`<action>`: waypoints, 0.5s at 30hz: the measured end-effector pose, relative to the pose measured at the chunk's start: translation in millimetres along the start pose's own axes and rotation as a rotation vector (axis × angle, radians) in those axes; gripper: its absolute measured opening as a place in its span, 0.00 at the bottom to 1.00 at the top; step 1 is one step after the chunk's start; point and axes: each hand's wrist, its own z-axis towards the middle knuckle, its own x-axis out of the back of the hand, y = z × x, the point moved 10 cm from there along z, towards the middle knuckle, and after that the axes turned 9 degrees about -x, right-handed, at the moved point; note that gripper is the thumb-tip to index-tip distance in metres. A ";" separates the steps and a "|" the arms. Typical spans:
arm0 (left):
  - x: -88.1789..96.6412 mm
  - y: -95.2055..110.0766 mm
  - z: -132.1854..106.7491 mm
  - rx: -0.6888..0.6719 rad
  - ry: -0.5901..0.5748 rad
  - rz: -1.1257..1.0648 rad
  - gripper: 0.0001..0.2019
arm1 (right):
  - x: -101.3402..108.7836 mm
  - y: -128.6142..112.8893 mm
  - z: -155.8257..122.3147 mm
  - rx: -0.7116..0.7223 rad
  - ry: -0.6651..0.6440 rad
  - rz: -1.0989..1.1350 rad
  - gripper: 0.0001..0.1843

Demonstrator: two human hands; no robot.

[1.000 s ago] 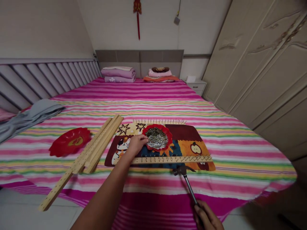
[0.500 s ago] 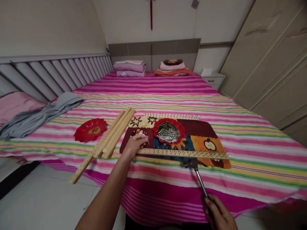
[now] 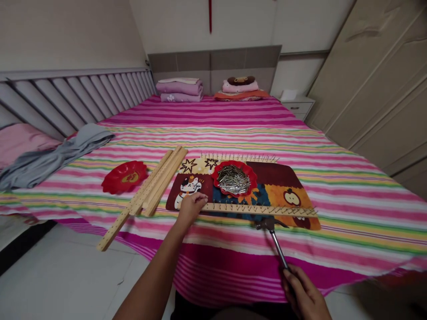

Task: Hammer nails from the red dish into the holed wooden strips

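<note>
My left hand (image 3: 191, 209) rests over the patchwork mat (image 3: 283, 189), its curled fingers at the left end of a nail-studded wooden strip (image 3: 260, 210). Whether they hold a small nail is hidden. My right hand (image 3: 303, 294) grips the handle of a claw hammer (image 3: 269, 223), whose head sits just below the strip. A red dish of silver nails (image 3: 234, 178) lies on the mat above the strip. A second nailed strip (image 3: 238, 157) runs along the mat's far edge.
Loose wooden strips (image 3: 156, 182) lie left of the mat, beside a red dish with a yellow centre (image 3: 124, 177). All this rests on a striped bed (image 3: 350, 191), with a grey cloth (image 3: 66, 151) to the left, folded bedding at the far end, and a wardrobe on the right.
My view has swung, shifting the bed rightward and upward. My left hand has moved down from the nail dish to the strip's left end. The hammer stays in my right hand.
</note>
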 end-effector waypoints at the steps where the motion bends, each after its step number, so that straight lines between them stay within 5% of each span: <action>1: 0.4 1.2 -0.9 -0.022 0.001 0.031 0.07 | 0.3 -0.5 0.8 0.013 0.002 -0.016 0.28; 9: -6.2 14.6 -9.5 -0.186 -0.043 0.231 0.07 | 2.7 -12.1 -7.2 0.162 0.052 -0.181 0.27; 12: -8.1 17.8 -11.9 -0.226 -0.049 0.279 0.07 | -27.2 -47.2 -28.9 0.321 -0.002 -0.359 0.24; 15: -6.6 18.0 -13.0 -0.239 -0.026 0.297 0.06 | -80.9 -95.8 -59.1 0.551 -0.128 -0.444 0.18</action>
